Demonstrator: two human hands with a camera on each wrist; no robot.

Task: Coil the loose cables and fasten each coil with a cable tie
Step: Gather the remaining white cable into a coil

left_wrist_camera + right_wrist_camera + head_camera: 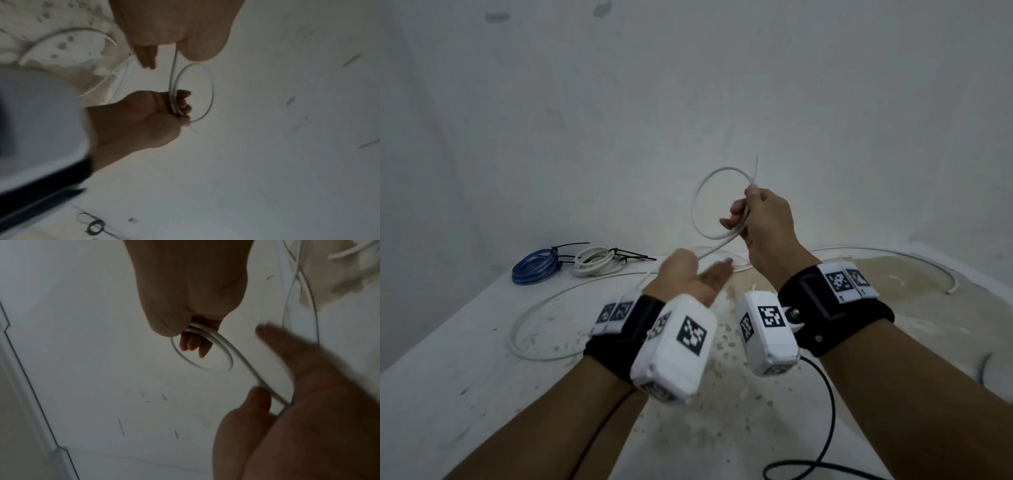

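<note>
A thin white cable (697, 205) is bent into one round loop held up above the table. My right hand (753, 212) grips the loop where its strands cross, and the short free end sticks up past the knuckles. The right wrist view shows two strands (201, 331) running under the curled fingers (193, 344). My left hand (695, 277) is lower and nearer, palm up. The cable's tail passes between its thumb and forefinger while the other fingers lie straight. The left wrist view shows the tail (174, 65) leaving that hand towards the loop (211, 91).
A tied blue coil (536, 265) and a tied white coil (595, 262) lie at the table's far left, with black cable ties (633, 255) beside them. The slack white cable (524, 325) curves over the table's (465, 359) left part and arcs at the far right (928, 263). A black cord (828, 428) hangs near me.
</note>
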